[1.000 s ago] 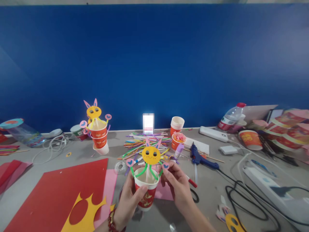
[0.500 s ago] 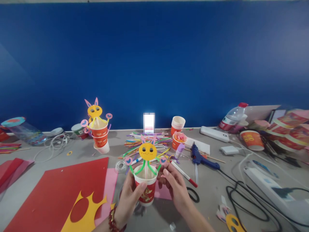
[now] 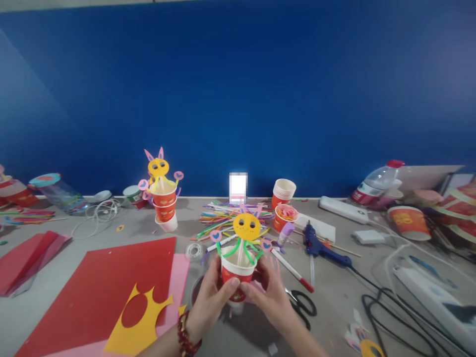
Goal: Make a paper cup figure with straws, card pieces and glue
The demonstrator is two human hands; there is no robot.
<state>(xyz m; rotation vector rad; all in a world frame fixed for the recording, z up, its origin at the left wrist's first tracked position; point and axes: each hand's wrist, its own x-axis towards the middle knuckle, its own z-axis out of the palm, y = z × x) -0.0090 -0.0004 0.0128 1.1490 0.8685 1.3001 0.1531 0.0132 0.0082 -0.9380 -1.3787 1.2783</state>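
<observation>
A red and white paper cup (image 3: 238,270) is held upright between both hands above the table. Out of it rises a yellow paper bunny face (image 3: 247,226) with pink ears and green pipe-cleaner arms that end in pink discs with hearts. My left hand (image 3: 213,292) is wrapped round the cup's left side, thumb on the front. On the right side my right hand (image 3: 267,292) grips the same cup, its thumb meeting the other. Beside the right hand lie black-handled scissors (image 3: 303,303), partly covered by it.
Red card (image 3: 111,277) and cut yellow paper (image 3: 143,317) lie on the left. A finished-looking bunny cup stack (image 3: 164,208) stands behind. Loose pipe cleaners (image 3: 208,223), a marker (image 3: 292,270), a blue glue gun (image 3: 323,248) and its black cord spread toward the right, near a power strip (image 3: 439,302).
My right hand has come from beside the cup to close on its right side. The view has shifted slightly left, and the cup is turned a little.
</observation>
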